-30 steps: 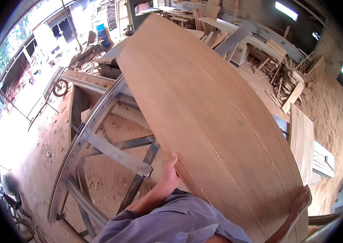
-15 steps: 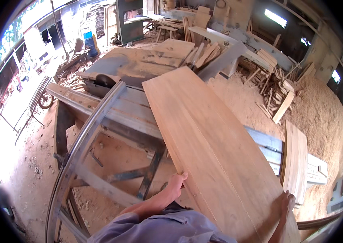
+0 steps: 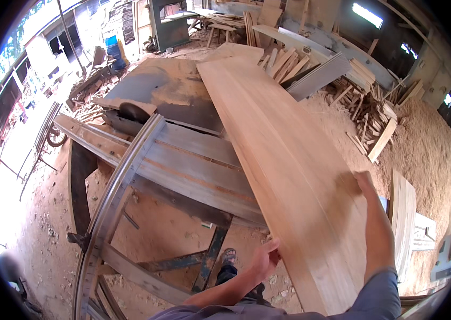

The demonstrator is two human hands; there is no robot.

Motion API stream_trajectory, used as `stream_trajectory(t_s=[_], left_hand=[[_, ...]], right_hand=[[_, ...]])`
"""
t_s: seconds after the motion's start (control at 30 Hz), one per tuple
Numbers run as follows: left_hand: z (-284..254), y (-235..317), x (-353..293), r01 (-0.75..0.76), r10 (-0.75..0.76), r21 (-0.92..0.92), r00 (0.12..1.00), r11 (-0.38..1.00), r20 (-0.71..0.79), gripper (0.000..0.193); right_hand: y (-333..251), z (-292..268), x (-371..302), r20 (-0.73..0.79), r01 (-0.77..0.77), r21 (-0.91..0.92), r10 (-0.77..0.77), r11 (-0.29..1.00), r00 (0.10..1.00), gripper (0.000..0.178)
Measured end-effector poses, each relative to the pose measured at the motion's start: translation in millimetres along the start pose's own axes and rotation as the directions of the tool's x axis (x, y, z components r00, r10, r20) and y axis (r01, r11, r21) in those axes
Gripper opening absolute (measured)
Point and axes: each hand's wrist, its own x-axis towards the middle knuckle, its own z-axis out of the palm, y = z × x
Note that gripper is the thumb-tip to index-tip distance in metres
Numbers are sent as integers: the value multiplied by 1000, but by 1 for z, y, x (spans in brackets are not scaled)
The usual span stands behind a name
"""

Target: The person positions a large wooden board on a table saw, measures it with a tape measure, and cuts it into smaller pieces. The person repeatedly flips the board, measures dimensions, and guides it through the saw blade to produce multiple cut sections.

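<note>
1. the panel [image 3: 289,154], wide and pale, slants from the near middle to the far saw table [image 3: 177,85], its far end over that table's right part; whether it rests there or hangs above, i cannot tell.
2. the left hand [image 3: 264,258] is at the panel's near left edge, thumb up and fingers curled, seemingly pinched on the rim.
3. the right hand [image 3: 365,185] is on the right edge, farther out; whether it is clamped or only laid there, i cannot tell.
4. the hands stand apart on opposite edges, probably to share the weight and keep so long a board from tipping.
5. left of the panel lies the grey carriage [image 3: 199,168], with a metal rail [image 3: 114,181] across its left part, bowed by the lens; a dark blade [image 3: 134,111] stands at the saw table's near left edge.
6. a foot [image 3: 229,256] shows among the frame bars [image 3: 209,258]; those bars probably limit stepping left.
7. to the right are upright boards [image 3: 402,213], a sawdust heap [image 3: 431,154] and, farther off, offcuts [image 3: 363,125], which likely crowd that side.
</note>
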Motion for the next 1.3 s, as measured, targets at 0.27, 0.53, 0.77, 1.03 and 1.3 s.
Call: stream_trajectory(t_s=[0.27,0.53,0.77,1.03,1.3], left_hand=[[-61,29,3,-335,344,225,939,915,-2,27],[-60,21,-1,-482,473,116,876,869,94,28],[-119,-61,-128,-533,532,36,846,845,31,54],[-256,-105,-343,-663,659,26,738,748,-147,57],[-320,-77,-343,-725,880,577,87,378,-467,58]], right_hand=[[-108,65,-121,385,-354,350,211,867,898,27],[-5,-36,-281,519,-548,391,314,739,795,25],[-7,25,-336,528,-570,514,287,641,799,25],[-118,163,-493,685,-675,520,216,524,696,35],[-286,258,-611,931,-771,252,71,584,358,34]])
